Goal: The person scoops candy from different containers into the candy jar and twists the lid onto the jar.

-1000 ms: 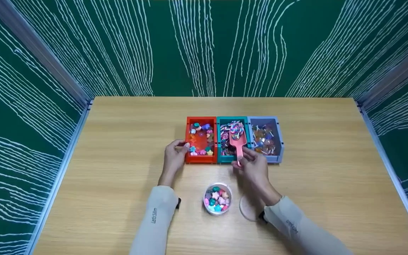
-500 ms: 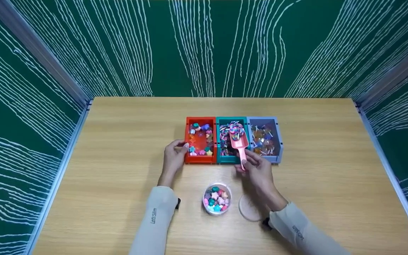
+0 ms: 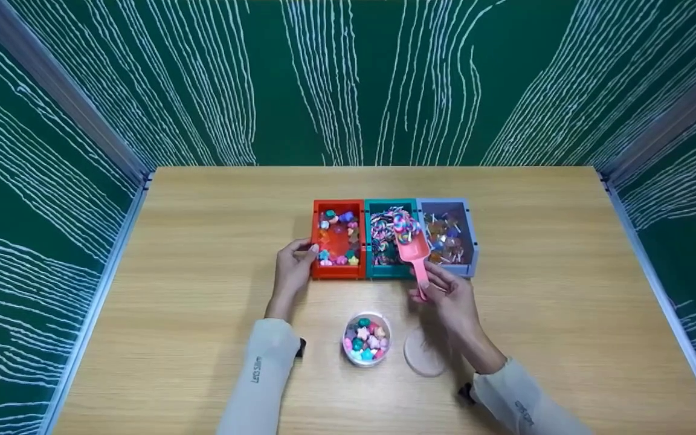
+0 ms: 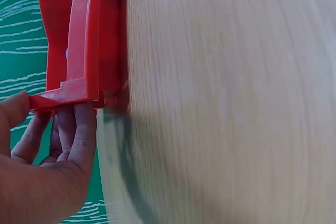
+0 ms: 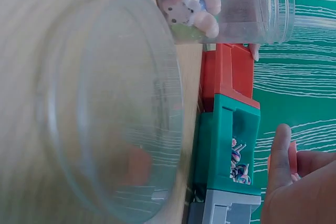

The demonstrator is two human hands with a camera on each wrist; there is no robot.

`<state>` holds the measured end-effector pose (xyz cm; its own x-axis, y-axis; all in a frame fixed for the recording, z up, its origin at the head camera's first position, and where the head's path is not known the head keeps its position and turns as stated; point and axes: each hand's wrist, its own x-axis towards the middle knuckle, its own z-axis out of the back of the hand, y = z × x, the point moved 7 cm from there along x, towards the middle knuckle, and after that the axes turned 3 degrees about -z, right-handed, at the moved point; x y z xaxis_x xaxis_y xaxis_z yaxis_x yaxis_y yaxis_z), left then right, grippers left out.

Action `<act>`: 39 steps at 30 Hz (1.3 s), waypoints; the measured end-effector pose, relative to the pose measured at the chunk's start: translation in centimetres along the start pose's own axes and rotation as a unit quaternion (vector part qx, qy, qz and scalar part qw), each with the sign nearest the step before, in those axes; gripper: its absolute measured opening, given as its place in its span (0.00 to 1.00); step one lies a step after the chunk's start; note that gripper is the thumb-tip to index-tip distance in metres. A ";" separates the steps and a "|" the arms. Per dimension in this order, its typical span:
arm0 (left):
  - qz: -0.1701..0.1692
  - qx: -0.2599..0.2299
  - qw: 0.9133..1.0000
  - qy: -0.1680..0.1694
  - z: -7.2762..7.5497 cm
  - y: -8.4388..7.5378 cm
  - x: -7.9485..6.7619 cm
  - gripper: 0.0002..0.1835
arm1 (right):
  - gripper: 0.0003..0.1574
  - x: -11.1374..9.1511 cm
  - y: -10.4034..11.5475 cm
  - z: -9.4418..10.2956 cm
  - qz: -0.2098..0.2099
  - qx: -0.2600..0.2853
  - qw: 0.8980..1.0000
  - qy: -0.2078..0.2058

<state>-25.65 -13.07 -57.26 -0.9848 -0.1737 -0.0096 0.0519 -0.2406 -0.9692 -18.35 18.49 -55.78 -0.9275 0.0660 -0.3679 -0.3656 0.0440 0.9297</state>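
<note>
My right hand (image 3: 455,302) pinches the handle of a pink scoop (image 3: 415,249). Swirled, striped lollipop charms (image 3: 405,225) fill the scoop's front end, above the green bin (image 3: 390,270). More of these charms lie in that bin. At the left, my left hand (image 3: 292,269) grips the side wall of the red bin (image 3: 338,273), thumb at the rim and fingers against the outside, as the left wrist view shows. Around the red bin's floor sit small colourful star and flower beads. A clear round jar (image 3: 367,360) in front holds similar pastel beads.
A grey-blue bin (image 3: 472,260) with translucent lollipop charms adjoins the green one on the right. A clear round lid (image 3: 424,356) lies beside the jar, near my right forearm. Green panels with white lines (image 3: 299,78) enclose the wooden table (image 3: 203,241).
My right hand has drawn the loaded scoop slightly right and toward me, its handle now tilted more to the right. My left hand stays on the red bin.
</note>
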 end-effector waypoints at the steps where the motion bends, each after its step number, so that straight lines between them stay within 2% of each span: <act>1: 0.000 0.001 1.000 0.002 0.0 0.0 0.0 0.15 | 0.32 -0.1 -0.1 0.1 -0.004 -0.002 1.000 0.000; 9: -0.008 0.021 1.000 0.003 0.5 -0.3 -1.2 0.20 | 0.33 -1.1 -0.5 0.9 -0.017 -0.003 1.000 0.013; 12: -0.032 0.038 0.999 -0.021 1.2 -0.7 -2.1 0.20 | 0.33 -1.6 -0.6 1.2 -0.019 -0.002 1.000 0.019; 15: -0.073 0.046 0.996 -0.036 1.8 -1.6 -3.1 0.17 | 0.33 -2.0 -0.6 1.5 -0.020 -0.007 0.999 0.024; 16: -0.088 0.047 0.995 -0.030 1.8 -2.0 -3.4 0.16 | 0.33 -2.2 -0.6 1.6 -0.020 -0.009 0.999 0.024; 18: -0.109 0.048 0.993 0.009 1.6 -2.8 -4.2 0.14 | 0.32 -2.5 -0.5 1.7 -0.017 -0.011 0.999 0.028; 21: -0.114 0.053 0.986 0.109 0.7 -3.5 -5.5 0.15 | 0.31 -3.0 -0.5 1.9 -0.008 -0.009 0.999 0.034; 25: -0.103 0.065 0.959 0.254 -0.9 -3.4 -7.2 0.21 | 0.31 -3.6 -0.6 2.0 -0.006 -0.008 0.999 0.044; 27: -0.100 0.069 0.942 0.312 -1.6 -3.1 -8.0 0.26 | 0.31 -3.9 -0.7 2.1 -0.013 -0.012 0.999 0.048; 30: -0.076 0.072 0.917 0.384 -2.5 -2.5 -9.2 0.36 | 0.31 -4.2 -0.8 2.3 -0.028 -0.019 0.998 0.055; 35: -0.047 0.076 0.878 0.470 -3.7 -1.8 -10.7 0.52 | 0.32 -4.8 -0.9 2.2 -0.041 -0.022 0.996 0.080; 39: -0.032 0.081 0.860 0.503 -4.4 -1.6 -11.5 0.57 | 0.33 -5.4 -1.0 1.8 -0.040 -0.023 0.992 0.118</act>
<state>-15.18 -6.55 -56.71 -0.6281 0.7390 -0.2436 -0.0657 -0.3623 -0.9297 -12.83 19.93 -54.75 -0.8855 -0.1711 -0.4319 -0.4375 -0.0054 0.8992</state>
